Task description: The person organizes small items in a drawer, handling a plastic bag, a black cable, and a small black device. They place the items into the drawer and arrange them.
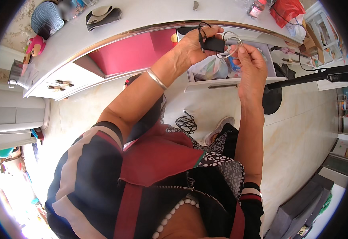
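Note:
My left hand [198, 44], with a silver bangle at its wrist, holds a black rectangular device [214, 44] and a loop of thin black cable [201, 33]. Close beside it on the right, my right hand [250, 58] pinches a coiled pale cable [236, 35] between thumb and fingers. Both hands are raised over an open drawer [271, 64] that contains a clear plastic bag [211, 68] and blue items. What the palm of my left hand covers is partly hidden.
A white counter [162, 10] runs behind the hands, bearing a folded cloth item [102, 18], a red bag [287, 12] and a red-capped bottle [256, 9]. Coiled black cable [186, 122] lies on the floor by my foot. At right stands a black pole [302, 80].

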A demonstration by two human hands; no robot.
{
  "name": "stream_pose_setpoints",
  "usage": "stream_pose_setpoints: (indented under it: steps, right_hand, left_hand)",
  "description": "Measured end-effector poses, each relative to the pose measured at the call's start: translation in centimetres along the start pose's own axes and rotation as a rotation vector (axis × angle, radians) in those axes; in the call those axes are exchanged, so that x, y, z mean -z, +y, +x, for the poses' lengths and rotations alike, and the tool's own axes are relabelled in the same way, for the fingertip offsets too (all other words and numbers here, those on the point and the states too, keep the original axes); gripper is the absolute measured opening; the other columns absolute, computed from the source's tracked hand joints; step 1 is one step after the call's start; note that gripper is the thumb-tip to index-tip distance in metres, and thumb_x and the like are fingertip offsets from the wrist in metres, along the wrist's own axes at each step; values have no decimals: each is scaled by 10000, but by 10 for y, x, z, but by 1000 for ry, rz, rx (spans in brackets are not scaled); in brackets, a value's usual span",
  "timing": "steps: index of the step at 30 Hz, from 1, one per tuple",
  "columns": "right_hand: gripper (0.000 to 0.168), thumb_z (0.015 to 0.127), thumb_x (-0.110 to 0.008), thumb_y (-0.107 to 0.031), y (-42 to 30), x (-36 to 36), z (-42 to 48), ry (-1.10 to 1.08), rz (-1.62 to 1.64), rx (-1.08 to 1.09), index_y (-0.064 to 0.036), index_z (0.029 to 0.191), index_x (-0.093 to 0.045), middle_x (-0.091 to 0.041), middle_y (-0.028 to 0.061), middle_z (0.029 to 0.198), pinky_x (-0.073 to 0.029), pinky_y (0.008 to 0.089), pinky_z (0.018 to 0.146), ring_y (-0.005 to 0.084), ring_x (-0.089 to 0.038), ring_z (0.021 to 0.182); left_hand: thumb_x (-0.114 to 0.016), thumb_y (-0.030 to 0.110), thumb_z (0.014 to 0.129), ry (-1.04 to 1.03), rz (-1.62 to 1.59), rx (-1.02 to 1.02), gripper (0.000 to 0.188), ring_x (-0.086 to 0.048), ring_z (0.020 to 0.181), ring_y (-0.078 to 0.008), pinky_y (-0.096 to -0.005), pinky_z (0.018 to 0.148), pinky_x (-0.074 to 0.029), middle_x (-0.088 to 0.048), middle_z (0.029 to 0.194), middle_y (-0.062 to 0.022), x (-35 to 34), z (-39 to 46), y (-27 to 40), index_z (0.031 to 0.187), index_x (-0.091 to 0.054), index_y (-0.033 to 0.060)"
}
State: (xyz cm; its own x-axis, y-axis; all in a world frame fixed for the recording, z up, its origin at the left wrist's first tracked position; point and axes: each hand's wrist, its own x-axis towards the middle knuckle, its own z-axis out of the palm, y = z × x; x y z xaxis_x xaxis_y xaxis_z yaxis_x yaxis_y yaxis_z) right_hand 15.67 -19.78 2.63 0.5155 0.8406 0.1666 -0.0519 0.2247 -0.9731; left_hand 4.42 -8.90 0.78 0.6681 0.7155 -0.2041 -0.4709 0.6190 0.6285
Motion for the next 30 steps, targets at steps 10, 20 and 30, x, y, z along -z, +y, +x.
stream_pose_setpoints:
  steps: [10, 20, 30]
  right_hand:
    - [141, 840, -576, -137, -4, 2, 0, 45, 74, 38, -9, 896, -593, -634, 64, 838, -416, 197, 642, 93, -573, 725]
    - [65, 801, -605, -77, 0, 7, 1, 159, -198, 208, -15, 820, -602, -621, 45, 802, -419, 210, 638, 108, -553, 697]
    - [90, 724, -598, 12, -2, 7, -1, 140, -786, 863, -40, 798, -597, -591, 60, 844, -438, 307, 692, 225, -538, 774]
  left_hand:
    - [-634, 211, 795, -60, 140, 31, 236, -575, 822, -211, -321, 706, -497, -591, 903, -125, 1, 2, 6, 893, -561, 10]
    - [-651, 201, 781, -82, 227, 6, 227, -567, 776, -165, -278, 666, -481, -577, 822, -68, 3, 6, 2, 885, -564, 20]
    - [-586, 201, 834, -281, 428, -9, 163, -546, 726, -121, -241, 686, -447, -584, 750, -38, -10, -10, 6, 841, -569, 39]
